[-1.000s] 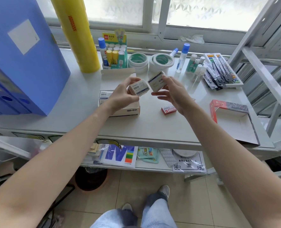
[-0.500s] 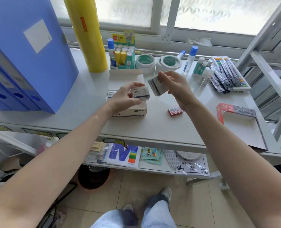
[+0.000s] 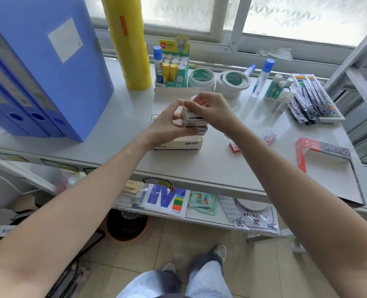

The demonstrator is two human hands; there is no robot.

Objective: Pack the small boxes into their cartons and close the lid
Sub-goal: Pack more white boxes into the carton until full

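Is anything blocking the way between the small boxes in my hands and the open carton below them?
Nothing visible does. Both hands hold the stacked small boxes right above the open carton, its lid flap folded back.

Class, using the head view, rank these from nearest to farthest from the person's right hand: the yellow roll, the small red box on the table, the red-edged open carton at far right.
From the right hand:
1. Small red box, just right of and below the wrist.
2. Yellow roll, back left, upright.
3. Red-edged open carton, far right table edge.

bright daylight from the frosted window (image 3: 296, 16), soft shadows, wide-angle bending at the edges
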